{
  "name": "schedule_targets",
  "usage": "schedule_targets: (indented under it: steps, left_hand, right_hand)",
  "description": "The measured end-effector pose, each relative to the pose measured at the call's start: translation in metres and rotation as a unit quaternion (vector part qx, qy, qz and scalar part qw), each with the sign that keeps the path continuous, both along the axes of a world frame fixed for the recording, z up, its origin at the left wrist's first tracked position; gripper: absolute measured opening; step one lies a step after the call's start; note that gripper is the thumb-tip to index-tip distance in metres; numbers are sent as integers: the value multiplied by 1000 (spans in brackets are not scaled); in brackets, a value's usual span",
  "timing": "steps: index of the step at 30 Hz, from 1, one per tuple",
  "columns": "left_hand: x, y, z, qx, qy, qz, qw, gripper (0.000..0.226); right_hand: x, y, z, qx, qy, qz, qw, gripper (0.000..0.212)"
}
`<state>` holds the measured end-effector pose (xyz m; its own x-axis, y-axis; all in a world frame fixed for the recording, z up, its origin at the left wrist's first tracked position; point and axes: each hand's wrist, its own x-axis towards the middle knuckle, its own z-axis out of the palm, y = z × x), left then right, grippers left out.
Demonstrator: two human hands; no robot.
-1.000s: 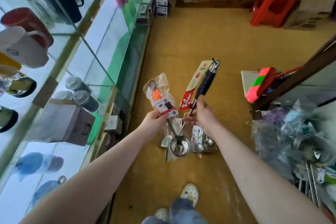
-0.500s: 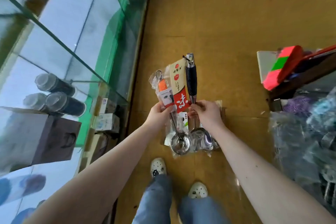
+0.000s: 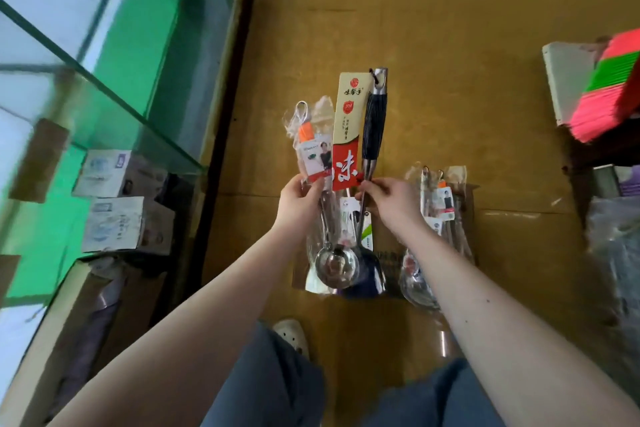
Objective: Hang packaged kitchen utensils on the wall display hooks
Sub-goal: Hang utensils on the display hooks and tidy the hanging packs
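Shop aisle, seen from above: you stand on a brown floor [image 3: 450, 45] with both hands raised in front of you. Your left hand [image 3: 299, 199] holds a bagged ladle [image 3: 335, 265] in clear plastic. Its fingers are curled round the bag near the middle, with the thumb on the printed label. The orange handle end points away from you and the steel bowl hangs below your wrist.

Your right hand [image 3: 391, 201] pinches the black-handled utensil [image 3: 374, 128] at the steel shaft just below the grip. The fingers are closed on the shaft together with the lower edge of its cream-and-red card [image 3: 346, 135]. The card stands between the two handles and overlaps the bag's edge. Both utensils are nearly upright, side by side, and their bowls overlap low down.

Just right of your right wrist, more packaged utensils [image 3: 445, 204] lie on a flattened cardboard sheet [image 3: 389, 243] on the floor. A glass display case [image 3: 114, 87] with green backing runs along your left, and small printed boxes [image 3: 112, 224] sit low down behind the glass. At the far right edge is a blurred pink-and-green stack [image 3: 613, 87]. One pale shoe [image 3: 291, 336] and legs in blue jeans show at the bottom.
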<state>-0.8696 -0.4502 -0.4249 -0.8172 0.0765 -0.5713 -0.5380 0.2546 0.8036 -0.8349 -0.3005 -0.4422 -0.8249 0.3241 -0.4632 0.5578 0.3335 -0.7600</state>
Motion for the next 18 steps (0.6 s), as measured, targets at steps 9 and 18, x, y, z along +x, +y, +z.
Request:
schedule_targets:
  steps: [9, 18]
  left_hand:
    - [-28, 9, -125, -13, 69, 3, 998, 14]
    - [-62, 15, -146, -55, 64, 54, 995, 15]
  right_hand:
    - [-37, 3, -130, -15, 25, -35, 999, 29]
    - [-43, -1, -165, -8, 40, -81, 996, 29]
